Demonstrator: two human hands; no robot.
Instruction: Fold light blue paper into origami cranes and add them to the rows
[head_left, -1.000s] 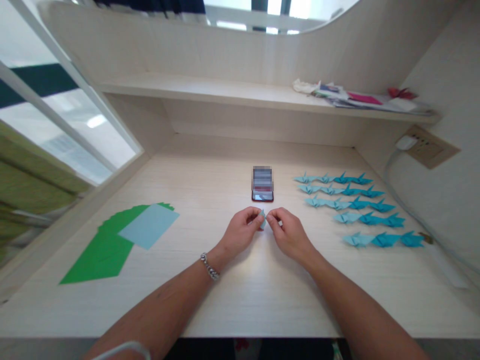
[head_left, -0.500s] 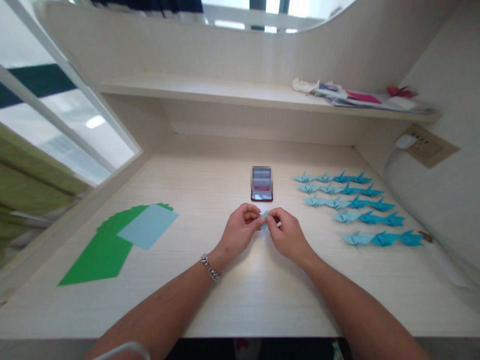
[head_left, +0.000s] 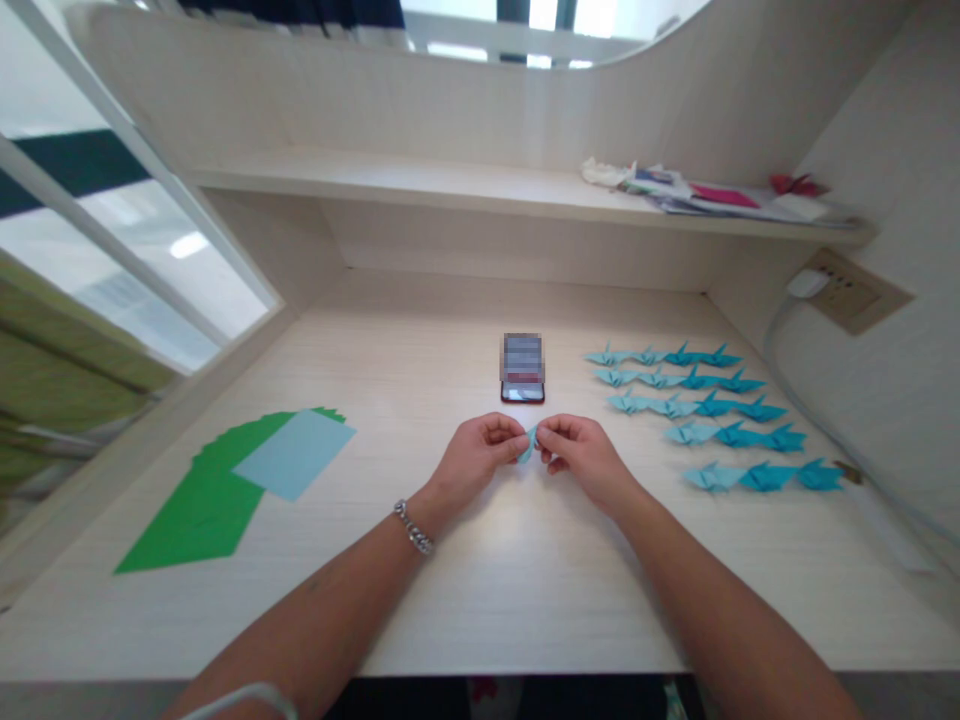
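Note:
Between my two hands is a small folded piece of light blue paper (head_left: 529, 443), held just above the desk. My left hand (head_left: 487, 448) is closed, pinching its left side between thumb and fingers. From the right, my right hand (head_left: 579, 450) pinches the other side, fingers curled. Parts of the paper are hidden behind the fingertips. Just beyond the hands lies a phone (head_left: 523, 390) with a blurred screen. To the right, several blue paper cranes (head_left: 697, 405) stand in rows, paler at the left and deeper blue at the right.
A fanned stack of green paper (head_left: 202, 510) lies at the left, with a light blue sheet (head_left: 294, 455) on top. A shelf (head_left: 420, 185) with papers (head_left: 712, 195) spans the back. A white cable (head_left: 780, 370) runs from the wall socket (head_left: 862, 295) along the right side.
My right hand has turned slightly, with its lower fingers now showing beneath the thumb. My left hand has shifted a little. More of the folded paper's lower part shows.

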